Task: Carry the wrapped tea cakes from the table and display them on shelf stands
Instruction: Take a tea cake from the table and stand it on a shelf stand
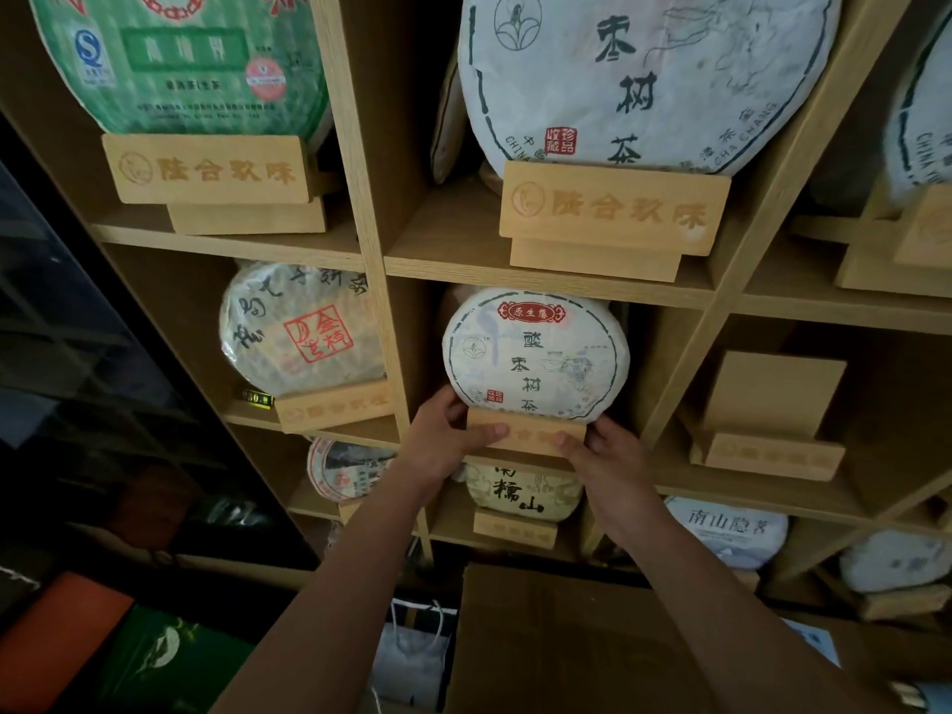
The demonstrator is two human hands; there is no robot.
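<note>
two hands meet at one wooden stand [525,436] in the middle cubby of the shelf [376,249], seen from the head camera. my left hand [447,441] grips the stand's left end, thumb laid across its front face; my right hand [600,456] grips the right end the same way, fingers curled round it. one wrapped tea cake [536,355] sits upright on this stand, leaning back into the cubby, its lower edge behind the stand's front lip.

i count about nine other wrapped cakes in neighbouring cubbies, most on their own stands. one empty stand [770,430] waits in the cubby just to the right, with open room above it. the middle cubby is snug: the cake nearly spans it side to side, with little room above.

the held cake's wrapper has a red banner and black characters reading 酸枣树茶. the larger white cake above [644,79] shows 枣树茶 and "china". a green cake [180,59] at upper left carries a blue "qs" mark.
</note>
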